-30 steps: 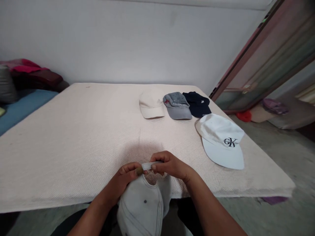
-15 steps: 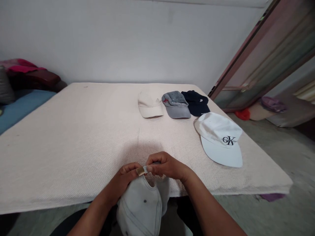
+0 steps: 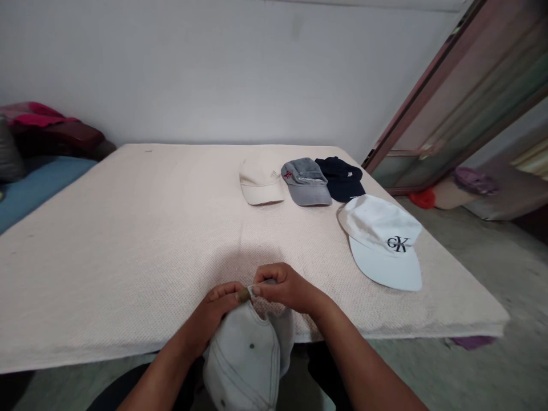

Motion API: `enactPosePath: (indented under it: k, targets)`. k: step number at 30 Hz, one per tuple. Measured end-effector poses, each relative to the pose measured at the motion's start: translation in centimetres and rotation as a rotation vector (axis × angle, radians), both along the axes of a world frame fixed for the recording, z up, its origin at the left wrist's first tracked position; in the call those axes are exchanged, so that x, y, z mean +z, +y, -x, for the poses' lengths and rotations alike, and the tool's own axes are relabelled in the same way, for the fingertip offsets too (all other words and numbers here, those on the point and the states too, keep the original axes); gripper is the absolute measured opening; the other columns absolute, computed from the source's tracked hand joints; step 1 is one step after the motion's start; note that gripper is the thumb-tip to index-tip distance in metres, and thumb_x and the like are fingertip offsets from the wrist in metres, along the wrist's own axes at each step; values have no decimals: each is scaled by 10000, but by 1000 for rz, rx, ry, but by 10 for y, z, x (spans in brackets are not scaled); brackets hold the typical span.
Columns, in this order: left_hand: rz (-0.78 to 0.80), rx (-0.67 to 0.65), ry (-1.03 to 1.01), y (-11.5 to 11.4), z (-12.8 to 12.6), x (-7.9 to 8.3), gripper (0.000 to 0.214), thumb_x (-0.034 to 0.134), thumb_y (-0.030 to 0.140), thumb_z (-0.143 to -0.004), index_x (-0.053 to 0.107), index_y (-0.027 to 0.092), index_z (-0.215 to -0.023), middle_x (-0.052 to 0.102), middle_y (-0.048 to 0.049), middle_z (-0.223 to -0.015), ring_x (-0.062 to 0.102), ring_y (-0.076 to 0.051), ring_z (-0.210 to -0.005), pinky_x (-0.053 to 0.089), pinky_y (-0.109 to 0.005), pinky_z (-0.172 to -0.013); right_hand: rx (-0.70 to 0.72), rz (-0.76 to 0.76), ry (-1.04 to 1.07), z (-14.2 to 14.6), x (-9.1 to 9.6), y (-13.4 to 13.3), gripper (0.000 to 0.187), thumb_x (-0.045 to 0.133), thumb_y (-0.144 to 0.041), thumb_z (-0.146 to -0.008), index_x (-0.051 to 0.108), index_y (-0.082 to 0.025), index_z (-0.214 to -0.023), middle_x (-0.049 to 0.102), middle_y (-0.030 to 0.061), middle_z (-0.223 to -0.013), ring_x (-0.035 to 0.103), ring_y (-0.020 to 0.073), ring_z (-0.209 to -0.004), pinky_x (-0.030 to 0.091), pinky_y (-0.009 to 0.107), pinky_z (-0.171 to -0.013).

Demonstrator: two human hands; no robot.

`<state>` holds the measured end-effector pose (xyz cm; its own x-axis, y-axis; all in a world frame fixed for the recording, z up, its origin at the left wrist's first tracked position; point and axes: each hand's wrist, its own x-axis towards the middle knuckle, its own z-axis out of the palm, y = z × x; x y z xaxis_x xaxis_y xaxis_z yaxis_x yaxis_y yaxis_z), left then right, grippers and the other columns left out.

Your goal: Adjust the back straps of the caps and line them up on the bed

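Just short of the mattress [image 3: 128,240] edge, the left hand [image 3: 216,308] pinches the grey cap [image 3: 244,359]'s brass buckle [image 3: 243,294]; the right hand [image 3: 286,288] pinches its strap [image 3: 259,285], which may slip free if either pinch loosens

We see a matt grey cloth cap [image 3: 246,357], its dull brass-like metal buckle [image 3: 244,294], and a rough woven mattress [image 3: 128,240].

Four caps [image 3: 342,200] on mattress [image 3: 128,240], right, beyond hands [image 3: 257,297]
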<state>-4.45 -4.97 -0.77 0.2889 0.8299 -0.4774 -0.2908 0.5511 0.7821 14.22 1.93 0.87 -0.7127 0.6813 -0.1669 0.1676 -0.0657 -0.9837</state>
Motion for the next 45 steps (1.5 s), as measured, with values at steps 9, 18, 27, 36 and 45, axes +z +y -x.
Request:
enactPosePath:
  k: [9, 18, 27, 36, 45]
  targets:
    - [16, -35, -53, 0, 2, -4, 138, 661, 272, -769, 587, 163, -727, 542, 37, -581, 420, -58, -477, 278, -186, -481, -54, -87, -23, 5, -1, -3, 132, 602, -218, -757, 555, -147, -656, 471, -34, -618, 409, 77, -588, 313, 204, -532]
    - [9, -50, -39, 0, -1, -2, 149, 634, 282, -794, 611, 147, -735, 542, 25, -602, 433, -66, -511, 302, -191, -505, -21, 198, 70, 1, 1, -2, 179, 619, -295, -756, 541, -157, -673, 388, -70, -505, 323, 54, -466, 257, 197, -454]
    - [16, 3, -94, -1, 1, -1, 129, 644, 270, -782, 632, 152, -731, 568, 16, -596, 462, -75, -507, 323, -194, -497, 30, 268, 126, 0, 3, -2, 175, 640, -304, -753, 577, -147, -710, 433, -65, -495, 345, 50, -446, 249, 191, -430]
    - [19, 19, -134, -4, 1, -6, 110, 651, 267, -788, 667, 162, -817, 610, 2, -629, 494, -76, -513, 346, -198, -509, 19, 369, 255, 1, -7, -3, 160, 628, -290, -778, 554, -155, -738, 439, -71, -491, 331, 45, -426, 225, 182, -408]
    - [22, 53, -96, -2, -1, -4, 158, 686, 306, -756, 673, 153, -791, 635, -12, -673, 522, -97, -566, 369, -210, -550, -9, 315, 190, 3, 1, -4, 190, 647, -315, -754, 565, -148, -717, 423, -80, -468, 326, 42, -411, 221, 186, -397]
